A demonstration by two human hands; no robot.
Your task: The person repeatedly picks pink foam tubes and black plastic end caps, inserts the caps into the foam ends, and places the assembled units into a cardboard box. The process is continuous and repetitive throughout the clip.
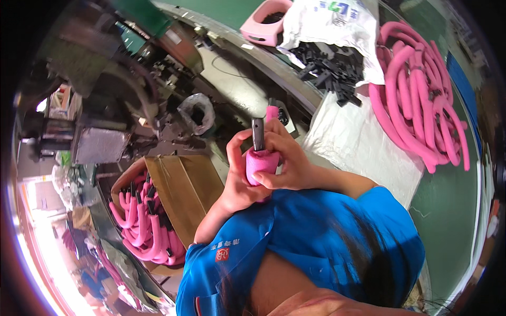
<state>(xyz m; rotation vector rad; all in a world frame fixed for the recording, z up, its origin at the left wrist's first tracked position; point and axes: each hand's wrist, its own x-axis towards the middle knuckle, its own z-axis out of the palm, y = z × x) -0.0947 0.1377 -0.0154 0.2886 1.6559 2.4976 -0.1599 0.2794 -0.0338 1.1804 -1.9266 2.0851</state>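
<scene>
Both my hands are up close in front of my chest, wrapped round a pink foam-covered tube (262,164). My left hand (235,176) grips it from the left, fingers curled about its side. From the right my right hand (291,159) closes on it, with the thumb pressed on the foam. A dark, shiny flat metal end (258,136) sticks up out of the foam's top. Another short pink foam end (272,112) shows just beyond my right fingers; whether it belongs to the same tube I cannot tell. The lower part of the tube is hidden by my hands.
On the green table at right lie a bundle of bent pink foam tubes (416,100) and a white sack (332,23) spilling black pieces (337,68). A pink plastic container (261,29) stands beside it. A cardboard box (182,184) of pink tubes is at left, near dark machinery (103,145).
</scene>
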